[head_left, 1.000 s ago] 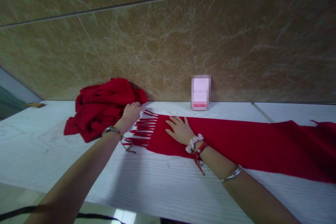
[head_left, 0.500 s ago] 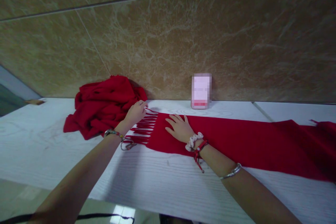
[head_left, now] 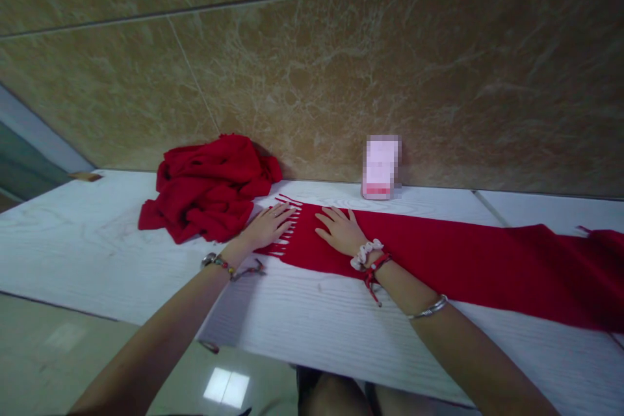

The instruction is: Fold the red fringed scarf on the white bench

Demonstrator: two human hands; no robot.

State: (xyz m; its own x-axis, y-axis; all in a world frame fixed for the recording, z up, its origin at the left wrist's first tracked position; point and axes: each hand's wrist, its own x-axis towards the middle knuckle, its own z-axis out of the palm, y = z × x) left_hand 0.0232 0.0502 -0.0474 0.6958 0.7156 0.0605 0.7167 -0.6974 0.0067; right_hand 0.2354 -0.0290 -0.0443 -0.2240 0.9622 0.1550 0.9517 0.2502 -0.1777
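A red fringed scarf [head_left: 429, 253] lies stretched out flat on the white tabletop and runs off toward the right edge of the view. My left hand [head_left: 269, 227] rests on the fringe at its left end, fingers spread, covering some of the tassels. Just to the right, my right hand [head_left: 342, 232] lies flat on the scarf body with its fingers apart. Neither hand grips the cloth. Left of my left hand sits a crumpled heap of red cloth [head_left: 209, 188], bunched against the wall.
Behind the scarf, a phone-like device with a blurred screen [head_left: 381, 167] leans on the brown marbled wall [head_left: 302, 84]. The white tabletop [head_left: 312, 318] has a front edge close to my body. A small brown piece [head_left: 86, 176] lies at the far left corner.
My left hand has gone from pinching at the fringe's far corner to lying flat across the tassels. My right hand stays on the scarf. The view has shifted slightly.
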